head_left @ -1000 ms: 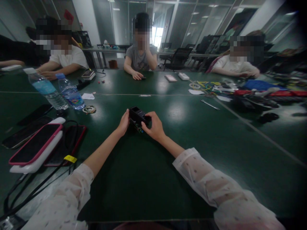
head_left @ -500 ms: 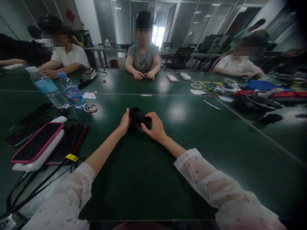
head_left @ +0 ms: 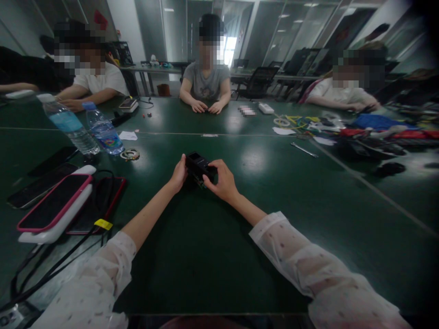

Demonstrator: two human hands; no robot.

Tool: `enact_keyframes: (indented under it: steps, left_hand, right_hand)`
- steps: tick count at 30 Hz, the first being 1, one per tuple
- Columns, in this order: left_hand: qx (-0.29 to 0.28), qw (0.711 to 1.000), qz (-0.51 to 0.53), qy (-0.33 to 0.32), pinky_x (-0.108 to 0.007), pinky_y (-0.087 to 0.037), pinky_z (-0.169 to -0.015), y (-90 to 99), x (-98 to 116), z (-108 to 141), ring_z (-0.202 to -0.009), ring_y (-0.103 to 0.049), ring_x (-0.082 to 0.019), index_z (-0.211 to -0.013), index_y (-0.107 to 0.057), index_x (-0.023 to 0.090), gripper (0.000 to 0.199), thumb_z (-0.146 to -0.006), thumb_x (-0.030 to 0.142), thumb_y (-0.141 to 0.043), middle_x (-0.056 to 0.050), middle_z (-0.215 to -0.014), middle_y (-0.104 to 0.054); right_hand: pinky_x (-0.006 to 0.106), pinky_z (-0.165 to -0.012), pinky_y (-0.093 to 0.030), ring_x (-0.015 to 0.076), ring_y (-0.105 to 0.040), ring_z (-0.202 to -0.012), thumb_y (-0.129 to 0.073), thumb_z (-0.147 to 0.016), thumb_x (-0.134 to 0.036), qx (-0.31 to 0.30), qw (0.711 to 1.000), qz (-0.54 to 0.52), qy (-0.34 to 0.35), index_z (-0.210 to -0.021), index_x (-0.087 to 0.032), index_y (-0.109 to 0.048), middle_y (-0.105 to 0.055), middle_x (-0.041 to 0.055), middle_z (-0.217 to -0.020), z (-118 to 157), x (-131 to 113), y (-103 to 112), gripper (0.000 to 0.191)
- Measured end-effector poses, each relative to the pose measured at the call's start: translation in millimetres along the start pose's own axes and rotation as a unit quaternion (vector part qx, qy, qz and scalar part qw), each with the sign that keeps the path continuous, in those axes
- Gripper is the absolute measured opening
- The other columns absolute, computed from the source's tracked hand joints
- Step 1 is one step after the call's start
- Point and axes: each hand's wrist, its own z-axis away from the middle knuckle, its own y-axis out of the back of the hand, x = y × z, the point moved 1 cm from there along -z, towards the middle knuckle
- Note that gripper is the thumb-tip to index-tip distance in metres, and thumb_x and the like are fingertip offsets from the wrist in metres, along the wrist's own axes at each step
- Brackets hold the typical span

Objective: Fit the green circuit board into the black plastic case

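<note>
A small black device (head_left: 199,165) with a dark screen and small marks on its face is held between my two hands above the green table (head_left: 212,256). My left hand (head_left: 179,174) grips its left end, thumb along the near corner. On the right end, my right hand (head_left: 222,182) pinches it with thumb and fingers. Part of the underside shows along the near edge, too dark to make out in detail. The fingers behind the device are hidden.
At the left lie phones (head_left: 55,203), a black cable and two water bottles (head_left: 103,130). A wrench (head_left: 304,150) and a pile of cables and bags (head_left: 377,130) are at the right. A person (head_left: 206,84) sits opposite, others at both sides.
The view has shifted very slightly. Both hands keep the same hold on the black device.
</note>
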Motion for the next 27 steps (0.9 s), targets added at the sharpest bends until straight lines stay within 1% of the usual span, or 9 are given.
enact_keyframes:
  steps: [3, 8, 15, 19, 27]
  left_hand:
    - [0.011, 1.0, 0.025, 0.014, -0.034, -0.046, -0.088, -0.6, 1.4, 1.3, -0.105, -0.061, -0.023, -0.109, -0.06, 0.018, 0.053, -0.087, 0.062, -0.041, -0.011, -0.11, -0.068]
    - [0.03, 0.998, 0.046, 0.024, -0.031, -0.045, -0.083, -2.8, 4.0, 3.2, -0.099, -0.063, -0.021, -0.107, -0.061, 0.017, 0.051, -0.087, 0.06, -0.043, -0.009, -0.105, -0.069]
    - [0.01, 0.999, 0.051, 0.011, -0.032, -0.045, -0.084, -2.6, 3.8, 3.6, -0.1, -0.062, -0.022, -0.107, -0.061, 0.018, 0.051, -0.087, 0.061, -0.043, -0.01, -0.106, -0.068]
    - [0.014, 0.999, 0.048, 0.008, -0.032, -0.045, -0.086, -3.5, 4.0, 3.2, -0.102, -0.062, -0.022, -0.108, -0.06, 0.018, 0.051, -0.088, 0.06, -0.042, -0.01, -0.106, -0.069]
    - [0.003, 0.999, 0.052, -0.008, -0.033, -0.045, -0.087, -4.1, 5.4, 5.2, -0.105, -0.061, -0.024, -0.107, -0.062, 0.018, 0.049, -0.087, 0.06, -0.043, -0.011, -0.107, -0.068]
  right_hand:
    - [0.042, -0.083, -0.051, 0.0244, -0.057, -0.096, -0.053, -0.087, -0.037, -0.008, 1.0, 0.001, -0.009, -0.114, -0.023, -0.043, -0.054, 0.0095, -0.106, -0.1, 0.9, -1.0, 0.032]
    - [0.042, -0.082, -0.051, 0.0246, -0.058, -0.094, -0.051, -0.088, -0.039, -0.007, 1.0, -0.006, -0.009, -0.117, -0.022, -0.042, -0.055, 0.0096, -0.106, 0.2, 3.6, -3.9, 0.034]
    - [0.042, -0.08, -0.051, 0.0246, -0.06, -0.091, -0.049, -0.09, -0.04, -0.023, 1.0, -0.007, -0.02, -0.12, -0.022, -0.039, -0.055, 0.0103, -0.108, 1.0, 4.5, -4.4, 0.037]
    - [0.041, -0.079, -0.051, 0.0245, -0.06, -0.091, -0.048, -0.09, -0.04, -0.033, 0.999, -0.008, -0.026, -0.121, -0.022, -0.038, -0.055, 0.0108, -0.109, 0.8, 4.5, -3.6, 0.037]
    - [0.039, -0.075, -0.051, 0.0228, -0.06, -0.086, -0.048, -0.09, -0.041, -0.034, 0.998, -0.016, -0.042, -0.12, -0.022, -0.037, -0.055, 0.0105, -0.11, 1.3, 4.6, -3.1, 0.038]
